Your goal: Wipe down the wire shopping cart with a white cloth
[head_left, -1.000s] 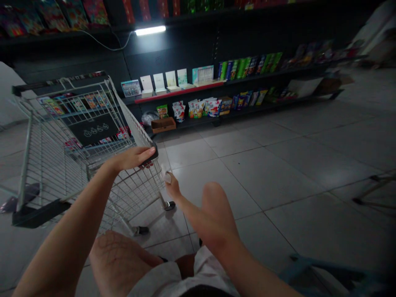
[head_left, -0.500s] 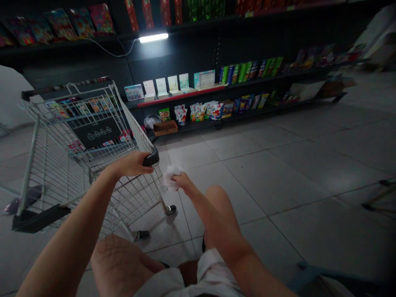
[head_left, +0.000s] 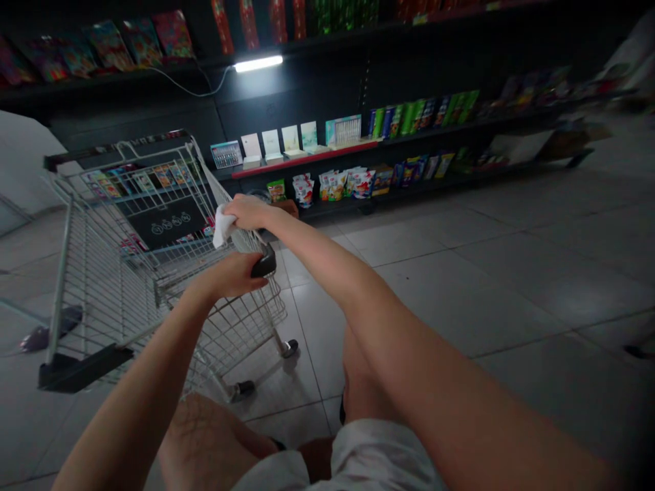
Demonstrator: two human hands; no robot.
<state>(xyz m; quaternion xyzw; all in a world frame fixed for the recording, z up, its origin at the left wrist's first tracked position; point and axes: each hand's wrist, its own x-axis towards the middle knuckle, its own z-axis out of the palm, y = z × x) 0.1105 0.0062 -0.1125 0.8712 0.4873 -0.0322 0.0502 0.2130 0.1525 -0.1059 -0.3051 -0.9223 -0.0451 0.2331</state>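
Note:
A metal shopping cart [head_left: 92, 252] stands in front of me on the left. My left hand [head_left: 233, 274] is closed around the black plastic corner [head_left: 265, 262] at the cart's near right end. In my right hand [head_left: 250, 210] is a crumpled white cloth [head_left: 223, 226], pinched between the fingers. That hand is above and beyond the left one, at the cart's right side rail, with the cloth against or very near the wires; exact contact cannot be made out. A dark panel [head_left: 166, 225] with pale drawings hangs at the cart's far end.
Dark store shelves run behind the cart, with boxed sets [head_left: 344, 131], green and blue canisters [head_left: 409, 119] and snack bags [head_left: 361, 183]. A lit tube lamp [head_left: 258, 63] hangs under the upper shelf. Cart wheels [head_left: 290, 348] rest on the tiled floor [head_left: 434, 293].
My right hand has moved up and to the left with the cloth, from beside the cart to its side rail. The left hand keeps its hold on the corner.

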